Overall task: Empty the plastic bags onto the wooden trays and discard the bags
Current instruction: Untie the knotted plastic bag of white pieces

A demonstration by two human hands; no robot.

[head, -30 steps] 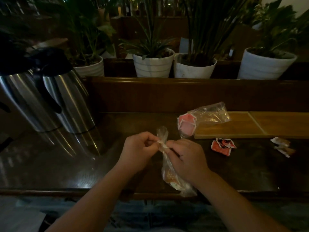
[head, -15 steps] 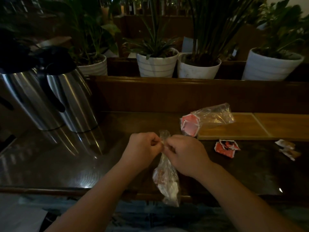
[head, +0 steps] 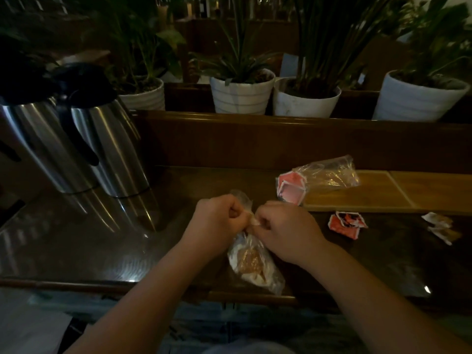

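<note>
Plastic of the small bag (head: 251,261) is clear and crinkled, with brownish sachets inside, and it hangs at the near table edge while the left hand (head: 217,223) and right hand (head: 283,231) pinch its twisted neck with fingers curled closed. I judge the task is at an early stage: this bag looks unopened, a 2nd bag (head: 319,176) with red sachets lies half on the wooden tray (head: 370,194), and the trays look bare.

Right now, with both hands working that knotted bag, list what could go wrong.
1. The left hand and right hand pull at the neck of the plastic bag over the table's near edge; if it tears suddenly, the brown contents may spill to the floor.
2. The second bag lies only partly on the wooden tray, its red packets hanging off; a nudge could scatter them.
</note>
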